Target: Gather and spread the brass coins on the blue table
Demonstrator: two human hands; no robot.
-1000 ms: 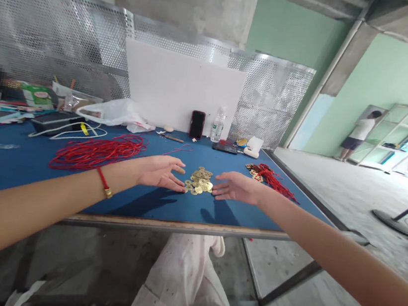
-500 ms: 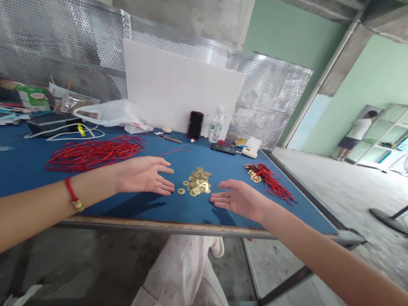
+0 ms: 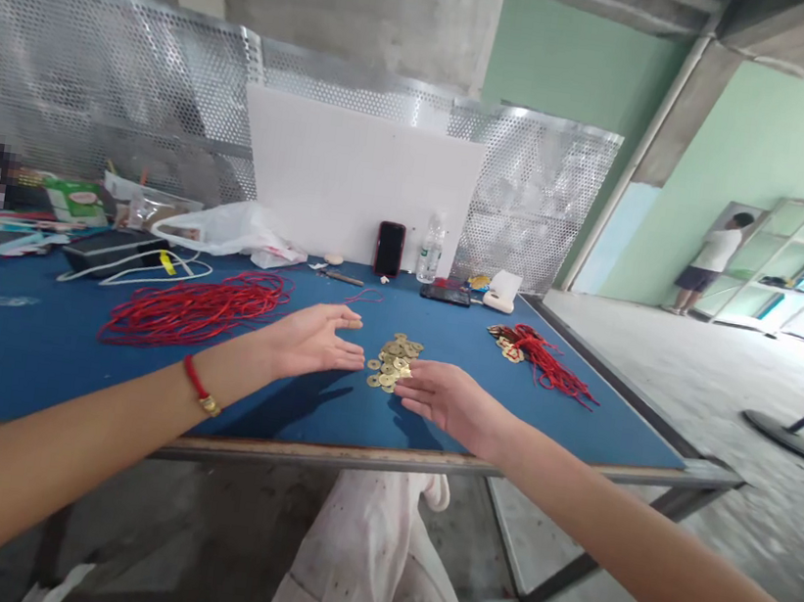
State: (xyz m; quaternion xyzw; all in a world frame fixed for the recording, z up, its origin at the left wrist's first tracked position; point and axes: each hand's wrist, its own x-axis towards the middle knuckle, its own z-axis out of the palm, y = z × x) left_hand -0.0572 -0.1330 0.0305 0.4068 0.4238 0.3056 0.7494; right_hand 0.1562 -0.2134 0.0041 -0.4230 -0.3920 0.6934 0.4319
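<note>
The left hand (image 3: 312,341) and right hand (image 3: 445,397) are open, holding nothing, by a pile of brass coins (image 3: 392,362). Most coins lie loose; a few sit with red cord (image 3: 538,361).

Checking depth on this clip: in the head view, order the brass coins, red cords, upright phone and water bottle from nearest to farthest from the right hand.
From the right hand:
1. Brass coins: to its left, at the fingers.
2. Red cords: to its right.
3. Upright phone and water bottle: far back, too close to call.
</note>
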